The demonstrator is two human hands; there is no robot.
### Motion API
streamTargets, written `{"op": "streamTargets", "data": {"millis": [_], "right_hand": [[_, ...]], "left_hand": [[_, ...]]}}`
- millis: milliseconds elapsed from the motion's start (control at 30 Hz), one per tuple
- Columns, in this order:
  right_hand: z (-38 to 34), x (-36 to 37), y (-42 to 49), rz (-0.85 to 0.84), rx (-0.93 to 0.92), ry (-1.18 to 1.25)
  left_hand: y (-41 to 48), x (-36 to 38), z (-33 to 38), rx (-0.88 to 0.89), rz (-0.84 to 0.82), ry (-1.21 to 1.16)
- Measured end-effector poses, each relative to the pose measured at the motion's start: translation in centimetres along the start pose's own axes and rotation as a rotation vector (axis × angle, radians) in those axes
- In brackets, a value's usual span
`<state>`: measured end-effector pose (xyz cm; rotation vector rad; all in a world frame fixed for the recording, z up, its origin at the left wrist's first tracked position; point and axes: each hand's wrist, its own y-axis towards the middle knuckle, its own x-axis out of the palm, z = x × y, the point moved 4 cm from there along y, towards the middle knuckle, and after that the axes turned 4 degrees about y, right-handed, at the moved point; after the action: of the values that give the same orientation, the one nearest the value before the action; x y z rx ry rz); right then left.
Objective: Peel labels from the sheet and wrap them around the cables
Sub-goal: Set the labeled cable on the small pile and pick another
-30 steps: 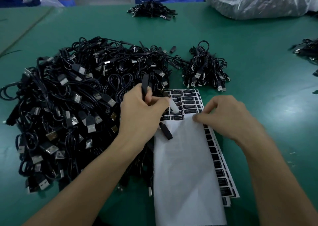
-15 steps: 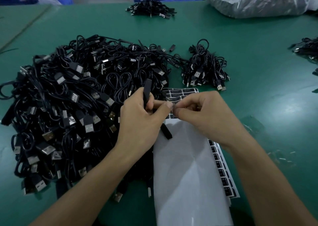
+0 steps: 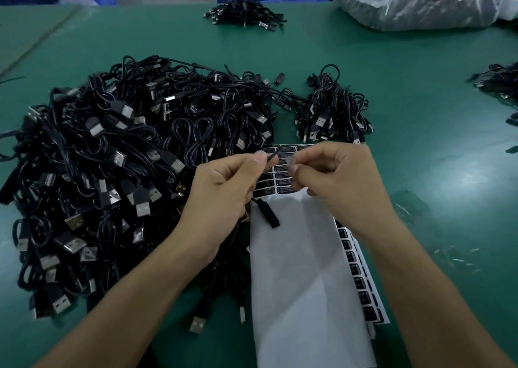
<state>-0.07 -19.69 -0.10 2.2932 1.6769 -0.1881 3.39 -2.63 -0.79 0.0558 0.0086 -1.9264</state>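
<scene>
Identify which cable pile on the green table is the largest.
The heap of black USB cables on the left, beside the left hand; the other piles are far smaller.

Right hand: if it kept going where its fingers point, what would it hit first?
Probably the cable pinched in the left hand, just left of the right hand; depth is unclear.

The big cable pile (image 3: 112, 177) lies left of the label sheet (image 3: 308, 269), a smaller bundle (image 3: 333, 112) behind it.
</scene>
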Motion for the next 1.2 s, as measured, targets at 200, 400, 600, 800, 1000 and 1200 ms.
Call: {"op": "streamTargets", "data": {"millis": [200, 400, 600, 800, 1000, 1200], "right_hand": [[-0.5, 0.4, 0.0, -0.012, -0.004, 0.074], [-0.9, 0.4, -0.1, 0.012, 0.001, 0.296], [-0.4, 0.5, -0.1, -0.005, 0.055, 0.347], [-0.2, 0.6, 0.0, -0.019, 0.103, 0.387], [-0.4, 0.9, 0.0, -0.075, 0.106, 0.438], [-0.2, 1.0, 0.0, -0.091, 0.146, 0.526]], "left_hand": [[-0.1, -0.4, -0.5, 0.010, 0.012, 0.015], [-0.1, -0.5, -0.9, -0.054, 0.060, -0.136], [-0.3, -0.4, -0.7, -0.034, 0.057, -0.113], [-0.4, -0.2, -0.8, -0.029, 0.049, -0.067], [-0.4, -0.2, -0.7, -0.024, 0.032, -0.061], [-0.3, -0.2, -0.8, -0.047, -0.019, -0.073]]}}
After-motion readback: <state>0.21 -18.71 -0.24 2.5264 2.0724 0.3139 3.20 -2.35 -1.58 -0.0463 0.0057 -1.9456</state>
